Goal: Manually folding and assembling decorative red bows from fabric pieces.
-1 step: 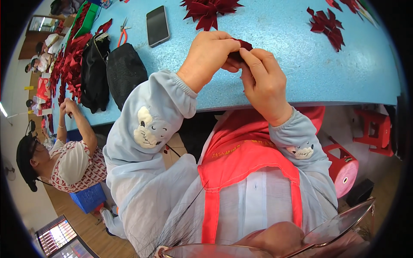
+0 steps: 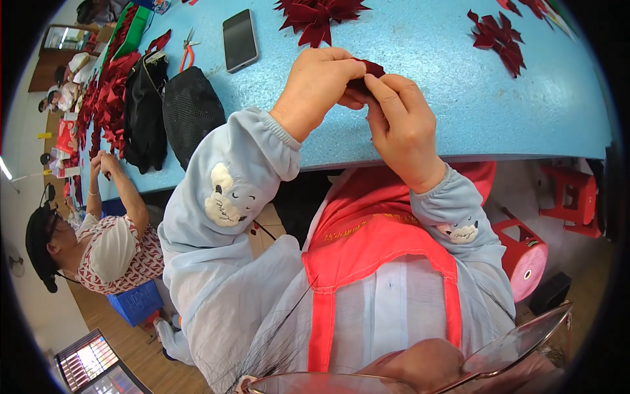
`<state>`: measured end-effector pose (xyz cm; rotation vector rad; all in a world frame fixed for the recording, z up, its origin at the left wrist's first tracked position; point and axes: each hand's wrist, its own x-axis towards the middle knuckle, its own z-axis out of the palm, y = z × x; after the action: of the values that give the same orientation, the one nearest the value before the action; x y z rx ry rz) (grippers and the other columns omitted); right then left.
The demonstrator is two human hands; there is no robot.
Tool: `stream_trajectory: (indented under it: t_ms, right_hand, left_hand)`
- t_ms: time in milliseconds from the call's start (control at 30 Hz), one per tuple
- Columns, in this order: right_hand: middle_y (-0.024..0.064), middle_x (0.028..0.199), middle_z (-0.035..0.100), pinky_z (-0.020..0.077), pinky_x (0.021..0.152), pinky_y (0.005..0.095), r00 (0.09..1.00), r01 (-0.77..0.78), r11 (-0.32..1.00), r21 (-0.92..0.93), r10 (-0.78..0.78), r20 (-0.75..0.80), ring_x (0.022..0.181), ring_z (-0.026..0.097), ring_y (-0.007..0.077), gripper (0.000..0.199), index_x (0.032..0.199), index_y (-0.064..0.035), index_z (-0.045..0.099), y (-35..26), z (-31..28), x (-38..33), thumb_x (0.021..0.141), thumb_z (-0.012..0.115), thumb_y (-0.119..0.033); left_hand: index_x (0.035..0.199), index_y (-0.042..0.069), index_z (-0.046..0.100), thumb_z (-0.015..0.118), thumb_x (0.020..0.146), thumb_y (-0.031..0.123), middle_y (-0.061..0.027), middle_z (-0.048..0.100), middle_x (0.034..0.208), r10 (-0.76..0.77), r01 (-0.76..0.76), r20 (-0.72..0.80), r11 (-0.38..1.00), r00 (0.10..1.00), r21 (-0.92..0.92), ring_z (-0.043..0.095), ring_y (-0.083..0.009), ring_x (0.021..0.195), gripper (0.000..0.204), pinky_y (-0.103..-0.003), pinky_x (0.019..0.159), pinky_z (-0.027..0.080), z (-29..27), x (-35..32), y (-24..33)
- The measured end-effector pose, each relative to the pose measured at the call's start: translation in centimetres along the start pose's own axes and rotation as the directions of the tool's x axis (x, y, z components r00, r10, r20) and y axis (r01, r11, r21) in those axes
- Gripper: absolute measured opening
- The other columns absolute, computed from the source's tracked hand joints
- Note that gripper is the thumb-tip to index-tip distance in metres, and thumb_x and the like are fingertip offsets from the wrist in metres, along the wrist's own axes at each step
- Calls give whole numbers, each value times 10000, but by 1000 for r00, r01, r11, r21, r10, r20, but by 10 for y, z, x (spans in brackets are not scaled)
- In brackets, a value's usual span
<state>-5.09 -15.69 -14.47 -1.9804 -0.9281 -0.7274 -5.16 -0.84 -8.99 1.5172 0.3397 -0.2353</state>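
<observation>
Just above the near edge of the blue table, my left hand [image 2: 321,80] and my right hand [image 2: 401,118] meet, fingers closed. Between their fingertips they pinch a folded dark red fabric piece [image 2: 375,68], mostly covered by the fingers. Beyond my hands lies a dark red, many-pointed fabric flower [image 2: 319,20], cut off by the picture's top edge. A looser cluster of dark red fabric petals [image 2: 499,41] rests farther right.
A black phone [image 2: 241,41], orange-handled pliers [image 2: 188,55] and two black pouches [image 2: 192,108] lie left of my hands. Red fabric pieces [image 2: 113,98] heap beside a green bin [image 2: 136,29]. A co-worker [image 2: 108,246] sits at the left; red stools [image 2: 569,200] stand at the right.
</observation>
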Motion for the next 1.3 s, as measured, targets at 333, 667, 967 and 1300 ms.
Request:
stream_trajectory:
  t_ms: [333, 667, 967, 1300]
  right_hand:
    - [166, 1041, 559, 483, 761, 356, 998, -59, 997, 57, 58, 18, 901, 571, 311, 328, 1040, 41, 571, -10, -6, -8, 716, 625, 46]
    - [157, 1006, 594, 496, 730, 322, 994, -49, 978, 203, 67, -82, 876, 599, 291, 264, 990, 45, 592, -5, -4, -16, 732, 571, 94]
    - [131, 992, 607, 495, 727, 324, 998, -40, 979, 201, 51, -49, 866, 601, 274, 273, 978, 15, 612, -5, -6, 0, 723, 568, 101]
    - [96, 957, 628, 481, 713, 276, 998, -54, 974, 221, 62, -29, 850, 594, 184, 241, 1023, 9, 592, 13, -35, 28, 784, 577, 25]
  left_hand:
    - [837, -74, 611, 551, 786, 87, -115, 616, 728, 136, -144, -84, 983, 987, -109, 608, -165, 632, 179, -264, 554, 525, 16, 8, -9]
    - [939, 0, 595, 533, 846, 121, -23, 583, 804, 123, -122, -4, 980, 992, -155, 535, -90, 673, 164, -198, 621, 437, 24, -9, -3]
    - [954, -33, 595, 554, 826, 104, -53, 603, 777, 188, -182, 9, 961, 982, -207, 556, -96, 693, 193, -225, 598, 456, 15, -16, 2]
    - [963, -17, 584, 563, 841, 53, -61, 633, 787, 479, -475, 23, 861, 878, 183, 579, -97, 689, 142, -234, 601, 473, 12, -15, -2]
